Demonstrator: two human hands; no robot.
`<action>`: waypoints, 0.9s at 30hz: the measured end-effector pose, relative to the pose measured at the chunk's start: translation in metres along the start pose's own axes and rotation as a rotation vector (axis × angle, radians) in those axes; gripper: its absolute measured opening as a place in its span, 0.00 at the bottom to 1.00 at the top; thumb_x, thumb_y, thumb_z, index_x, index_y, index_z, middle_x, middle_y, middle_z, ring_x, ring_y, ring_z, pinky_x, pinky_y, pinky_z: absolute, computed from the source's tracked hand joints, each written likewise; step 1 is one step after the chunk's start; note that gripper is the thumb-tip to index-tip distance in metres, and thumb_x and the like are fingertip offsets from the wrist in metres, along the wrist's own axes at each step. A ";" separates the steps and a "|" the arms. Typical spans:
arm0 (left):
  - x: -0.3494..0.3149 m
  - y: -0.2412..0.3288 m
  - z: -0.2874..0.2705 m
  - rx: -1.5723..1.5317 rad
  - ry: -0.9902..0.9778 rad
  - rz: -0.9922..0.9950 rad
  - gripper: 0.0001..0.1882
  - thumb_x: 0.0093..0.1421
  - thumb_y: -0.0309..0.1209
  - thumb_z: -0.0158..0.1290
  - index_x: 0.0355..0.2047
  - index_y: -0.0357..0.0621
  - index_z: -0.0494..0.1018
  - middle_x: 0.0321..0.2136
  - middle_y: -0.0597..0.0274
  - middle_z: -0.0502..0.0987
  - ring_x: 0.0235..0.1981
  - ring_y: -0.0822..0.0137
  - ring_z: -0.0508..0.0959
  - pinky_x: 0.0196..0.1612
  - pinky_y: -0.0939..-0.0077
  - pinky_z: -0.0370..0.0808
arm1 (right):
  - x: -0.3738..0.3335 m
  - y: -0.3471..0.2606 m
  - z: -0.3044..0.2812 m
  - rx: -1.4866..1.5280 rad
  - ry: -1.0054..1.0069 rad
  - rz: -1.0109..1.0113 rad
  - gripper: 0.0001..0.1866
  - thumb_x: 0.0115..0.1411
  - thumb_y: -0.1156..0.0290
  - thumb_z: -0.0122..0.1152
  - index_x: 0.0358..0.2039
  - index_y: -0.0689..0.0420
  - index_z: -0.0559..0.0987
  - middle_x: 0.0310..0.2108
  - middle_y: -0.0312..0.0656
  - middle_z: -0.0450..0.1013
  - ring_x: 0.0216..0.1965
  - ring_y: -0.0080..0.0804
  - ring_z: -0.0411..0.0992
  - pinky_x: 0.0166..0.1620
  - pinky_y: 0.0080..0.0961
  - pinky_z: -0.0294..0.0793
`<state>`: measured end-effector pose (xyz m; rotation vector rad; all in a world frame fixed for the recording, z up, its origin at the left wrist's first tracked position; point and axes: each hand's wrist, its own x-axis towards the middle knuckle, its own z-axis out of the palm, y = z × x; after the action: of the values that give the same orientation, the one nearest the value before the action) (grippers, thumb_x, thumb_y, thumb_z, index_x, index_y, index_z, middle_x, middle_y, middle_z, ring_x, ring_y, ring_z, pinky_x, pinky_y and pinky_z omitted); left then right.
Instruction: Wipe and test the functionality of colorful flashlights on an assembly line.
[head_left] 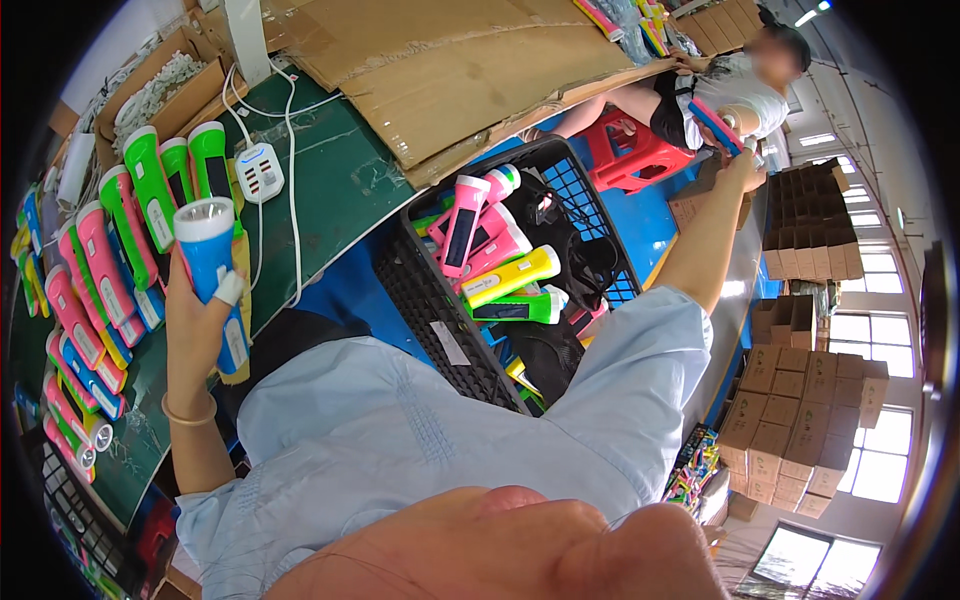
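My left hand [196, 318] is closed around a blue flashlight [207, 250] with a silvery lens end facing up; a white wrap shows on one finger. Beside it on the green table stand several flashlights [95, 245] in pink, green, blue and yellow, packed in rows. My right arm reaches far out to the right, and my right hand [742, 174] is closed on a pink and blue flashlight [716, 127]. Its fingers are small and partly hidden. Between my arms, a black plastic crate [425, 305] holds several loose flashlights and black cords.
A white power strip [259, 172] with cables lies on the green table [290, 105]. Large cardboard sheets [440, 70] cover the table's far part. A red stool [635, 155] and another person [755, 85] are beyond the crate. Stacked cartons [800, 425] stand at right.
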<state>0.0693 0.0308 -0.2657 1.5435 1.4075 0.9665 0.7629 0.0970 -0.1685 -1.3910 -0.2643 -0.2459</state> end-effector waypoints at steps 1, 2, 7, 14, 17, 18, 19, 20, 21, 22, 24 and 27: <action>-0.004 -0.001 0.000 0.004 0.006 -0.007 0.29 0.51 0.30 0.54 0.52 0.36 0.58 0.38 0.52 0.71 0.37 0.63 0.73 0.42 0.74 0.69 | 0.003 0.006 -0.003 -0.037 -0.054 0.032 0.34 0.41 0.67 0.71 0.47 0.61 0.64 0.38 0.50 0.69 0.28 0.35 0.72 0.21 0.22 0.73; -0.009 -0.003 0.001 0.183 0.062 0.063 0.31 0.51 0.29 0.53 0.54 0.36 0.55 0.41 0.50 0.70 0.41 0.60 0.72 0.45 0.71 0.68 | 0.000 0.006 -0.002 -0.084 -0.003 -0.001 0.33 0.41 0.68 0.70 0.46 0.61 0.64 0.38 0.50 0.69 0.30 0.35 0.72 0.22 0.22 0.73; -0.035 -0.008 -0.025 0.430 0.135 0.083 0.34 0.52 0.23 0.48 0.59 0.41 0.48 0.52 0.44 0.62 0.53 0.51 0.65 0.53 0.66 0.62 | -0.087 -0.039 -0.008 -0.311 0.023 -0.537 0.25 0.41 0.67 0.66 0.39 0.64 0.70 0.38 0.52 0.68 0.39 0.45 0.69 0.42 0.33 0.69; -0.064 -0.040 -0.071 0.895 0.348 0.128 0.37 0.50 0.23 0.53 0.60 0.46 0.51 0.40 0.46 0.65 0.42 0.47 0.66 0.45 0.61 0.64 | -0.287 -0.073 -0.004 0.466 -1.029 -0.024 0.20 0.57 0.76 0.50 0.51 0.63 0.64 0.42 0.46 0.68 0.38 0.29 0.71 0.38 0.22 0.73; -0.076 -0.069 -0.086 1.079 0.452 0.137 0.40 0.43 0.13 0.47 0.59 0.44 0.53 0.35 0.49 0.66 0.38 0.51 0.67 0.42 0.63 0.65 | -0.385 -0.062 0.001 0.572 -1.376 0.350 0.18 0.55 0.71 0.56 0.44 0.66 0.67 0.40 0.46 0.69 0.41 0.31 0.69 0.47 0.27 0.69; -0.078 -0.079 -0.091 1.097 0.523 0.196 0.41 0.39 0.11 0.44 0.58 0.45 0.56 0.35 0.51 0.67 0.38 0.53 0.68 0.42 0.63 0.66 | -0.417 -0.065 -0.002 0.576 -1.471 0.445 0.19 0.55 0.69 0.57 0.44 0.66 0.68 0.40 0.45 0.69 0.41 0.30 0.69 0.46 0.26 0.69; -0.083 -0.092 -0.099 1.128 0.589 0.203 0.39 0.41 0.13 0.45 0.57 0.47 0.58 0.35 0.52 0.67 0.39 0.54 0.68 0.43 0.63 0.66 | -0.448 -0.071 -0.004 0.578 -1.568 0.566 0.20 0.54 0.70 0.57 0.45 0.66 0.68 0.41 0.45 0.69 0.42 0.29 0.69 0.45 0.25 0.70; -0.085 -0.100 -0.105 1.163 0.593 0.155 0.38 0.42 0.15 0.49 0.57 0.49 0.59 0.36 0.52 0.67 0.40 0.55 0.68 0.43 0.63 0.67 | -0.476 -0.076 -0.008 0.564 -1.625 0.639 0.22 0.54 0.69 0.57 0.46 0.66 0.67 0.41 0.44 0.69 0.42 0.28 0.69 0.45 0.24 0.70; -0.087 -0.107 -0.112 1.208 0.649 0.201 0.38 0.42 0.21 0.55 0.57 0.50 0.58 0.39 0.53 0.67 0.42 0.54 0.67 0.45 0.63 0.66 | -0.503 -0.081 -0.011 0.535 -1.738 0.601 0.29 0.54 0.61 0.52 0.51 0.67 0.63 0.47 0.50 0.67 0.48 0.37 0.67 0.53 0.32 0.64; -0.089 -0.107 -0.113 1.235 0.677 0.197 0.40 0.42 0.26 0.59 0.58 0.51 0.57 0.42 0.53 0.65 0.44 0.53 0.66 0.48 0.60 0.63 | -0.526 -0.090 -0.014 0.558 -1.841 0.658 0.30 0.53 0.61 0.52 0.51 0.68 0.63 0.48 0.52 0.66 0.49 0.39 0.66 0.54 0.34 0.63; -0.095 -0.100 -0.110 1.156 0.700 0.181 0.40 0.43 0.30 0.60 0.58 0.49 0.56 0.47 0.53 0.62 0.48 0.50 0.62 0.51 0.59 0.58 | -0.558 -0.093 -0.014 0.656 -1.986 0.881 0.31 0.52 0.62 0.53 0.51 0.69 0.62 0.48 0.55 0.65 0.50 0.41 0.66 0.55 0.36 0.62; -0.105 -0.098 -0.104 1.028 0.587 0.233 0.36 0.44 0.30 0.59 0.55 0.48 0.59 0.45 0.53 0.63 0.50 0.52 0.61 0.53 0.59 0.57 | -0.594 -0.085 -0.014 0.851 -2.005 1.303 0.33 0.48 0.63 0.57 0.51 0.70 0.62 0.49 0.61 0.63 0.49 0.53 0.65 0.54 0.45 0.62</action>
<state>-0.0717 -0.0621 -0.3192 2.2975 2.4168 0.9076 0.1742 0.0784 -0.2852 -0.2355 -0.8318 2.1705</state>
